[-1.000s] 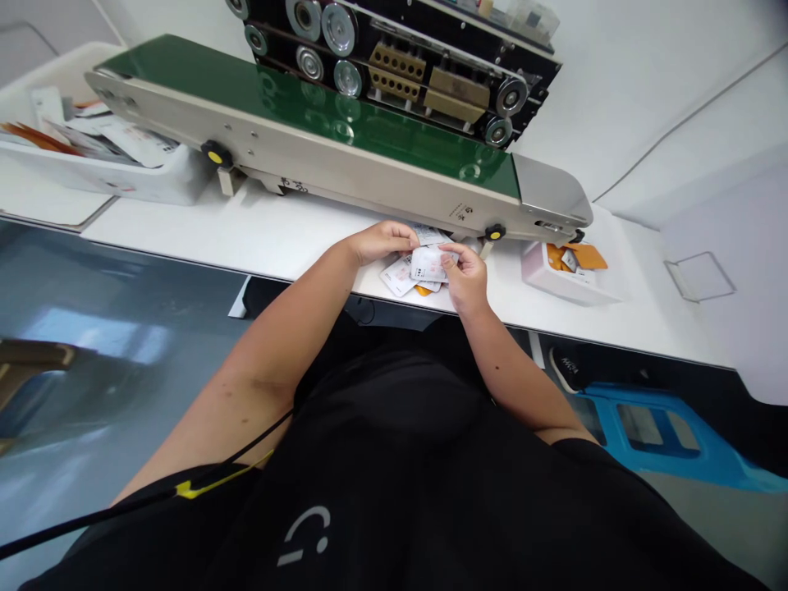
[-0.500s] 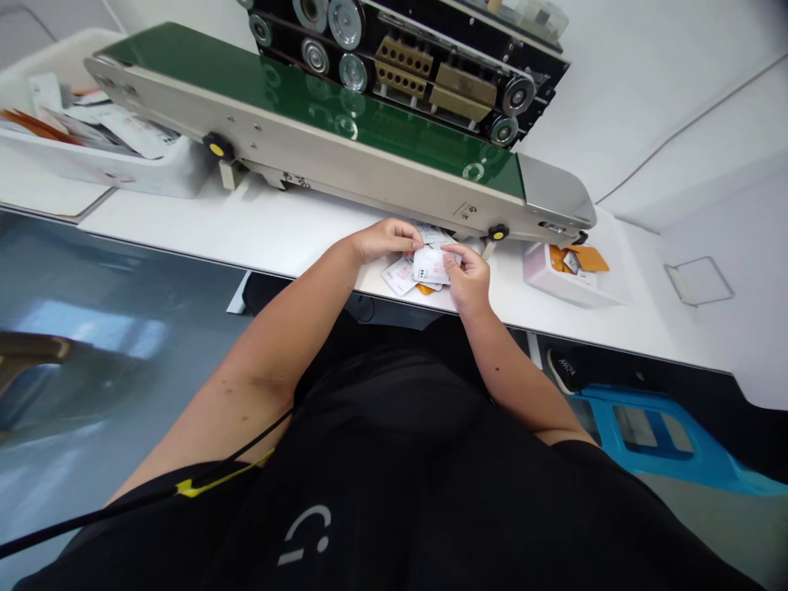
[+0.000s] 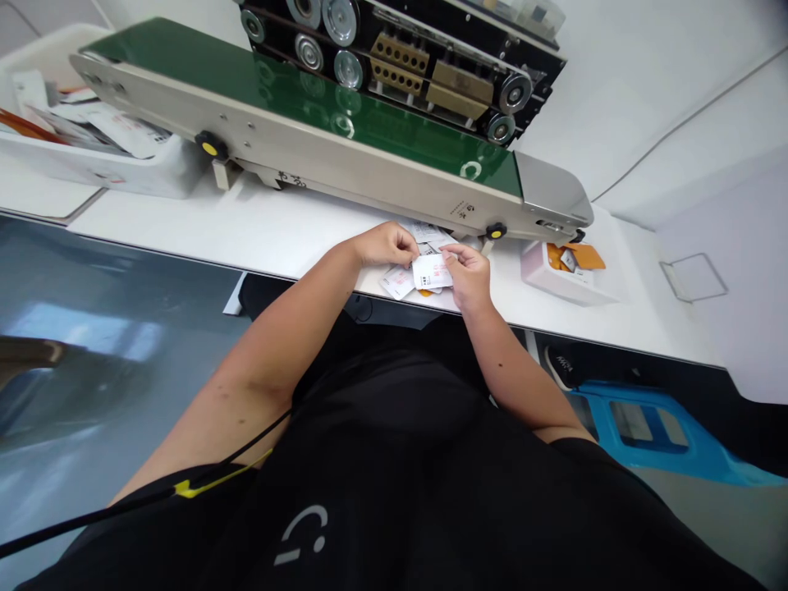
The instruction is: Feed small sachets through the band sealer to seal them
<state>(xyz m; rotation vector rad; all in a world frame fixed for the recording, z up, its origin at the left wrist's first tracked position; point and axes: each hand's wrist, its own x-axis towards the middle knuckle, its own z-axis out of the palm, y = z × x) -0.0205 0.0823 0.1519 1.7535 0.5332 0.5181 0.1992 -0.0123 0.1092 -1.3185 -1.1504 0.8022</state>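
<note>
A small flat white packet [image 3: 431, 273] with red and black print is held low over the table, just short of its front edge. My right hand [image 3: 471, 277] pinches its right end between thumb and fingers. At its upper left corner, the closed fingertips of my left hand [image 3: 389, 245] grip the packet. Beneath and behind lie several similar packets, among them a white one [image 3: 397, 281] to the left and a printed one [image 3: 424, 232] at the back. A bit of an orange packet [image 3: 426, 293] peeks out below the held one.
A green conveyor belt [image 3: 246, 78] of a sealing machine [image 3: 394, 61] runs behind my hands. At the left stands a white bin [image 3: 148, 174] of packets; at the right, a smaller white box [image 3: 554, 283] holds orange and white ones. A blue stool [image 3: 695, 455] is under the table.
The held packet has turned slightly and its print shows more plainly. My left fingers have curled in and shifted slightly down and left at its corner. The view has shifted a little.
</note>
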